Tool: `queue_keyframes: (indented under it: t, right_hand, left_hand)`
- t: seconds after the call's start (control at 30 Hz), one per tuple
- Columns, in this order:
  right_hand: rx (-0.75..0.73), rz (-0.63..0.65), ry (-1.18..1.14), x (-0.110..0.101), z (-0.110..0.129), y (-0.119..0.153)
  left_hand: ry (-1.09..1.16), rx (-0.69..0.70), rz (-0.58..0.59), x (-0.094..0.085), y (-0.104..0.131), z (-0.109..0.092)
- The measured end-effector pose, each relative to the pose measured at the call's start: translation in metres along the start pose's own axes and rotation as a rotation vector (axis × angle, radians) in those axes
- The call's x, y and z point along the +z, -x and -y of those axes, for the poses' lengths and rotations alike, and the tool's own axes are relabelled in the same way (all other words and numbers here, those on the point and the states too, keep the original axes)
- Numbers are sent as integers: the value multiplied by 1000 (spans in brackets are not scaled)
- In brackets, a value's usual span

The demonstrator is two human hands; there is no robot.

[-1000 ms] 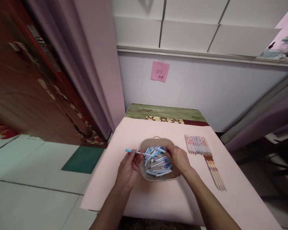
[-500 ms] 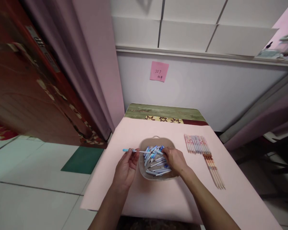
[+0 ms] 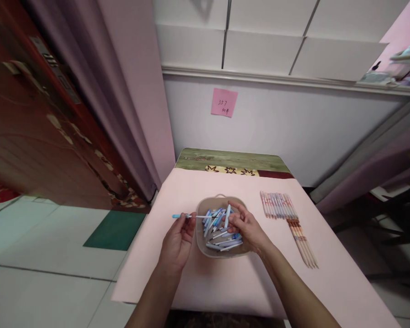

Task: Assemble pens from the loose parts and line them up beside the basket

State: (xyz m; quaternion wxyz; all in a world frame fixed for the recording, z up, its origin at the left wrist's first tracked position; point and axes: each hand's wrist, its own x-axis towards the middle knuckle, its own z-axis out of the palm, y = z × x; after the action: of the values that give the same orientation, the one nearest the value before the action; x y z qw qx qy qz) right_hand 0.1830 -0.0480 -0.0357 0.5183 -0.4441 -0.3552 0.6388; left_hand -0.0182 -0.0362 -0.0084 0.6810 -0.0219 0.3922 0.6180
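Observation:
My left hand (image 3: 176, 239) pinches a thin white pen refill with a light blue end piece (image 3: 180, 216). The refill lies level, its dark tip pointing right over the bin. In the fingers of my right hand (image 3: 251, 230) is a light blue pen barrel (image 3: 227, 216), tilted almost upright above the bin's right half. Below both hands stands a beige plastic bin (image 3: 200, 241) with several loose blue and white pen parts (image 3: 222, 234) inside, refills and barrels mixed. My right hand hides part of the bin's right side.
To the right, a row of capped pens (image 3: 278, 205) lies side by side on the pink-covered table (image 3: 205, 284). Several pale pencils (image 3: 303, 246) lie just in front of them. A white wall with a pink note (image 3: 224, 102) rises behind the table.
My right hand has lifted the pen barrel out of the bin's contents and turned it more upright. My left hand still holds the refill in nearly the same place.

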Motion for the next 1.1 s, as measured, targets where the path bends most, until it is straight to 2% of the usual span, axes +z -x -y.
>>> queue_keyframes:
  t: [0.1,0.17,0.3,0.43,0.53,0.87,1.1]
  right_hand:
    - [-23,-46,-22,0,1,0]
    - [-73,-129,-22,2,2,2]
    - [-282,-277,13,11,5,13]
    - [-515,-311,117,20,6,28]
    - [-599,-312,218,22,3,34]
    - [-676,-357,322,19,1,36]
    - [-634,-321,327,20,-2,38]
  left_hand:
    - [-8,9,2,0,1,3]
    - [-18,14,10,0,1,4]
    - [-29,17,24,1,1,6]
    - [-34,29,33,3,1,6]
    - [-38,32,40,5,2,7]
    - [-34,42,48,6,7,5]
    - [-41,29,67,11,13,10]
